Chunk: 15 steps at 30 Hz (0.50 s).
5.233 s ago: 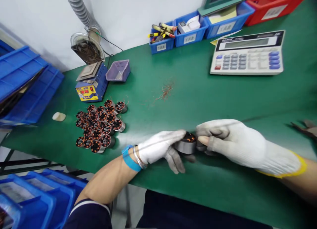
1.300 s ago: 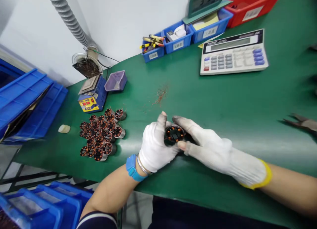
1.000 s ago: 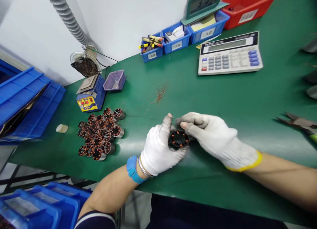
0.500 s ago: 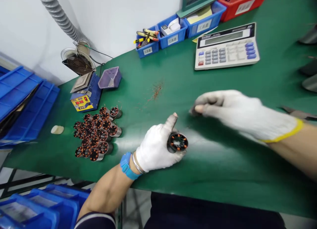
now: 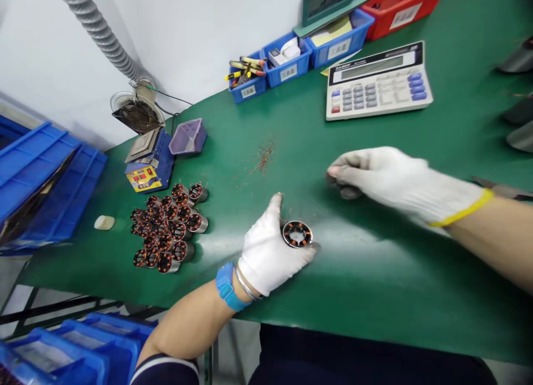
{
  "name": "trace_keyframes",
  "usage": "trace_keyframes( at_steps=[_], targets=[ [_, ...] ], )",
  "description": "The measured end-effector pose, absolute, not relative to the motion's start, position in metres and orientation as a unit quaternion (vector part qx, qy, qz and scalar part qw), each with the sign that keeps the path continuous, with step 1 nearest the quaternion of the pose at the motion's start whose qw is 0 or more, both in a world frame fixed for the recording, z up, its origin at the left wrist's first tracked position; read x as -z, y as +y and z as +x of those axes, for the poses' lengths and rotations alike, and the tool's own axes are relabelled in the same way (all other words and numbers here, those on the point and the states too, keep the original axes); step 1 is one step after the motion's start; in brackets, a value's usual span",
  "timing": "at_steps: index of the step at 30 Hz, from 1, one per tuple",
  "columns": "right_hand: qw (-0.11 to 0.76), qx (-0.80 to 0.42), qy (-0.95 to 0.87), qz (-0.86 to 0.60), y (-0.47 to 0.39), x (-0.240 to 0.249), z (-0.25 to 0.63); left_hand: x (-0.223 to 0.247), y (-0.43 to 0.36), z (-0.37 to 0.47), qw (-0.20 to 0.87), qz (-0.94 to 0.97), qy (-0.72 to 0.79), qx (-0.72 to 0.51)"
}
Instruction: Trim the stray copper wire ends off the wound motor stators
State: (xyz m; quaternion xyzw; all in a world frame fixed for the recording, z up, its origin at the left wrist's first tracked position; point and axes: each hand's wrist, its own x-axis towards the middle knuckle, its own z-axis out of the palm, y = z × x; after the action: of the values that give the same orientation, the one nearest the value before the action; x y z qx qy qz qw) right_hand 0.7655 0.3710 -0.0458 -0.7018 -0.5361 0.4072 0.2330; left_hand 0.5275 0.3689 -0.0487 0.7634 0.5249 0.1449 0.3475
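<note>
While the left hand (image 5: 264,254) is cupping a wound ring (image 5: 297,225), the right hand (image 5: 387,177) is pinching.
Contents unclear; ring sitting at that hand's eight o'clock.

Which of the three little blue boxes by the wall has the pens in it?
The leftmost blue box: yellow pens poke out. The middle box holds white items; the right box holds yellow paper.

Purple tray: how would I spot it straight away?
On the green table, find the blue machine with the yellow front panel, near the wall. Just right of it sits the purple tray, open-topped; its colour sets it apart from the blue bins.
</note>
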Motion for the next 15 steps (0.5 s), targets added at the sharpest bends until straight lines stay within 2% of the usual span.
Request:
trace_keyframes(
  at_steps=[3,5,7,10,13,15],
  targets=[
    [0.113,-0.376,-0.624,-0.675,0.346,0.038,0.776,0.037,0.377,0.521,0.416,0.716,0.548,-0.119],
    [0.061,-0.294,-0.708,-0.639,0.327,0.044,0.765,0.032,0.386,0.517,0.451,0.715,0.524,-0.104],
    [0.075,-0.193,-0.754,-0.624,0.314,0.059,0.746,0.030,0.392,0.516,0.477,0.722,0.496,-0.073],
    [0.152,-0.086,-0.787,-0.591,0.311,0.089,0.722,0.033,0.393,0.518,0.486,0.719,0.494,-0.039],
    [0.194,-0.048,-0.799,-0.567,0.315,0.107,0.716,0.039,0.391,0.520,0.495,0.701,0.511,-0.045],
    [0.204,-0.045,-0.793,-0.572,0.317,0.110,0.716,0.043,0.392,0.520,0.550,0.673,0.491,-0.066]
  ],
)
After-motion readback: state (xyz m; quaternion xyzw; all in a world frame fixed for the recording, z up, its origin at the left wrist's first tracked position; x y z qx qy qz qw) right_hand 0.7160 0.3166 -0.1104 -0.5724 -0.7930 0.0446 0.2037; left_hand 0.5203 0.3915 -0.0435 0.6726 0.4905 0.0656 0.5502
